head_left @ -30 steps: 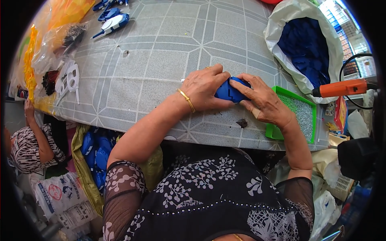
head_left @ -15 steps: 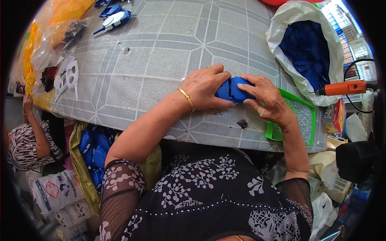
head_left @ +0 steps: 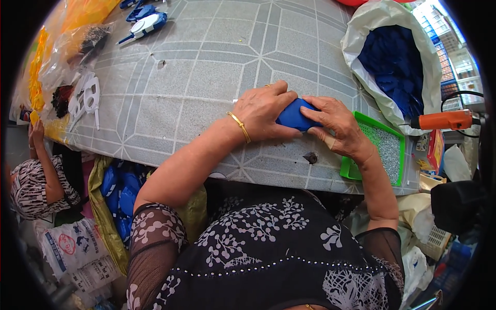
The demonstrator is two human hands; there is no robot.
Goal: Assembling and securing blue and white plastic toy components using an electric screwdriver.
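A blue plastic casing (head_left: 295, 118) lies between my two hands, just above or on the tabletop; I cannot tell which. My left hand (head_left: 262, 112) grips its left end, thumb along the near side and fingers over the top. Around the right end curls my right hand (head_left: 337, 124), with its fingers on the upper face and its thumb near the lower edge. The casing's outer shell looks smooth and continuous. A small white tip (head_left: 235, 101) pokes out to the left of my left hand. Much of both ends is covered by my fingers.
A green tray (head_left: 347, 168) of small metal pieces sits by my right wrist. Beyond are a white sack (head_left: 356, 57) of blue parts and an orange power screwdriver (head_left: 444, 120). White parts (head_left: 92, 98) and blue-white devices (head_left: 144, 27) lie left. Another person (head_left: 39, 175) sits far left.
The dark stepped gap across the blue casing has closed, and its face now looks whole. My right hand has moved slightly left toward my left hand, which stays nearly in place.
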